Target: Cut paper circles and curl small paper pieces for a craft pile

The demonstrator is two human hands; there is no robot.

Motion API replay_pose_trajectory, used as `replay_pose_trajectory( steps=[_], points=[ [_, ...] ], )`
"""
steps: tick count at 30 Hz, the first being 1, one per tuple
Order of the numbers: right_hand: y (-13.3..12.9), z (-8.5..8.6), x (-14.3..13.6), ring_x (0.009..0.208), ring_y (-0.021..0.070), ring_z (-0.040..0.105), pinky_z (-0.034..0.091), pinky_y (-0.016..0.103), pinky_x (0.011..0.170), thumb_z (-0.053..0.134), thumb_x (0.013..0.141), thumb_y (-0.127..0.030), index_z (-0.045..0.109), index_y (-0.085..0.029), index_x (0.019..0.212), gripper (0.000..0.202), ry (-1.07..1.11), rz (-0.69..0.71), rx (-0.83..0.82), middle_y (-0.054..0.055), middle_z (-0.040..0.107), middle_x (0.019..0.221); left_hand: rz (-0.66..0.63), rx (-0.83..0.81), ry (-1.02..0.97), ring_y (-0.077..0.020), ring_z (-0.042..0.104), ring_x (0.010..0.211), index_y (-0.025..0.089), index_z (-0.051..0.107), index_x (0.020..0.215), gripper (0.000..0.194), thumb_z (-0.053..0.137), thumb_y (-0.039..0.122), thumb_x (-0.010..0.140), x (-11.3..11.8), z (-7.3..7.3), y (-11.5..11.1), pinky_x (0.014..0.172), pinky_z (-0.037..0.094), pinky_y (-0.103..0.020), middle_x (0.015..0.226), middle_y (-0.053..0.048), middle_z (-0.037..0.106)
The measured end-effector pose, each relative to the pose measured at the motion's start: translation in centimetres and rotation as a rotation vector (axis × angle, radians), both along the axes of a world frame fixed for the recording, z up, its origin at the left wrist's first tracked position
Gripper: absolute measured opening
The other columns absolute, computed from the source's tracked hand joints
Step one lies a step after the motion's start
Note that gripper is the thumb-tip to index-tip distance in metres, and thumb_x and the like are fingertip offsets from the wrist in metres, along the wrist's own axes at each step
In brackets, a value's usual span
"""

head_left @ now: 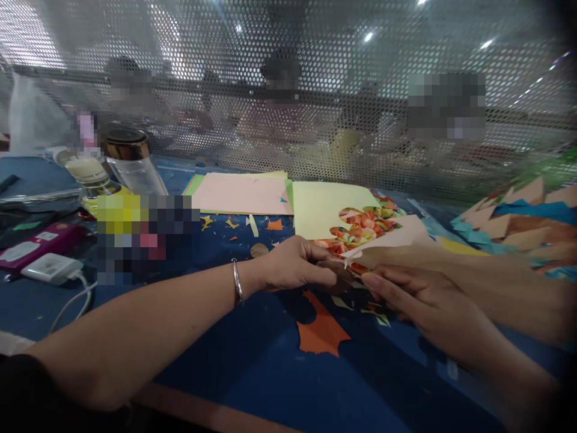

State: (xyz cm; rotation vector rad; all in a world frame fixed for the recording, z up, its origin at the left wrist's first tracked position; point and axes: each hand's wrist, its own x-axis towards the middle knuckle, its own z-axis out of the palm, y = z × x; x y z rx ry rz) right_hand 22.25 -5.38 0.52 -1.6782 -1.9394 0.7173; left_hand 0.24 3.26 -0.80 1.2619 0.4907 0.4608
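My left hand (300, 264), with a silver bangle at its wrist, is closed with thumb and fingers on a brown rounded paper piece (341, 278) just above the table. Facing it from the right, my right hand (415, 294) has its fingers pinched together at the piece's far edge. Whatever lies between those right fingertips is too small and blurred to name. Behind both hands is a heap of orange, red and green cut paper shapes (365, 227). A pale pink sheet (406, 234) leans over its right side. Below the hands lies an orange paper offcut (322, 328).
Coloured paper sheets (246, 193) and a pale yellow sheet (329, 204) lie at the back. A lidded glass bottle (135, 162), purple device (45, 243) and white charger (51, 269) stand left. Spiky paper shapes (527, 222) are right. A perforated metal screen (315, 78) rises behind.
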Motion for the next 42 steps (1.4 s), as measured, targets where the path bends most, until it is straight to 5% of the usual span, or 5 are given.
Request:
replay_pose_trajectory(
  steps=[17,25,31,42],
  points=[
    [-0.2,-0.1,-0.4,0.065,0.0205,0.065,0.054,0.030,0.061,0.049,0.091,-0.075,0.076,-0.024,0.077,0.059,0.015,-0.013,0.025,0.004,0.071,0.067,-0.027,0.034,0.012,-0.0074,0.061,0.066,0.016,0.078,0.068,0.009,0.074,0.011,0.062,-0.1,0.1,0.2,0.078,0.054,-0.023,0.068,0.002,0.070],
    [-0.1,0.2,-0.5,0.076,0.0225,0.069,0.056,0.032,0.068,0.048,0.093,-0.071,0.077,-0.027,0.085,0.053,0.025,0.034,0.017,0.004,0.077,0.084,-0.029,0.045,0.041,-0.0080,0.059,0.066,0.016,0.078,0.065,0.012,0.071,0.008,0.060,-0.1,0.1,0.2,0.077,0.054,-0.024,0.067,0.002,0.069],
    [-0.3,0.1,-0.6,0.051,0.0137,0.046,0.042,0.027,0.050,0.044,0.092,-0.076,0.060,-0.023,0.063,0.063,-0.026,0.016,0.066,0.000,0.052,0.055,-0.085,0.058,0.086,-0.0107,0.065,0.074,0.016,0.082,0.081,0.027,0.069,0.012,0.058,-0.1,-0.2,0.7,0.081,0.055,-0.026,0.077,0.000,0.075],
    [-0.3,0.1,-0.8,0.051,0.0133,0.040,0.035,0.028,0.047,0.044,0.092,-0.078,0.053,-0.023,0.061,0.064,0.033,0.000,0.051,0.000,0.046,0.057,-0.204,0.471,0.322,-0.0179,0.072,0.084,0.022,0.084,0.089,0.024,0.080,0.032,0.067,-2.0,1.2,2.1,0.082,0.056,-0.029,0.088,-0.005,0.080]
  ],
)
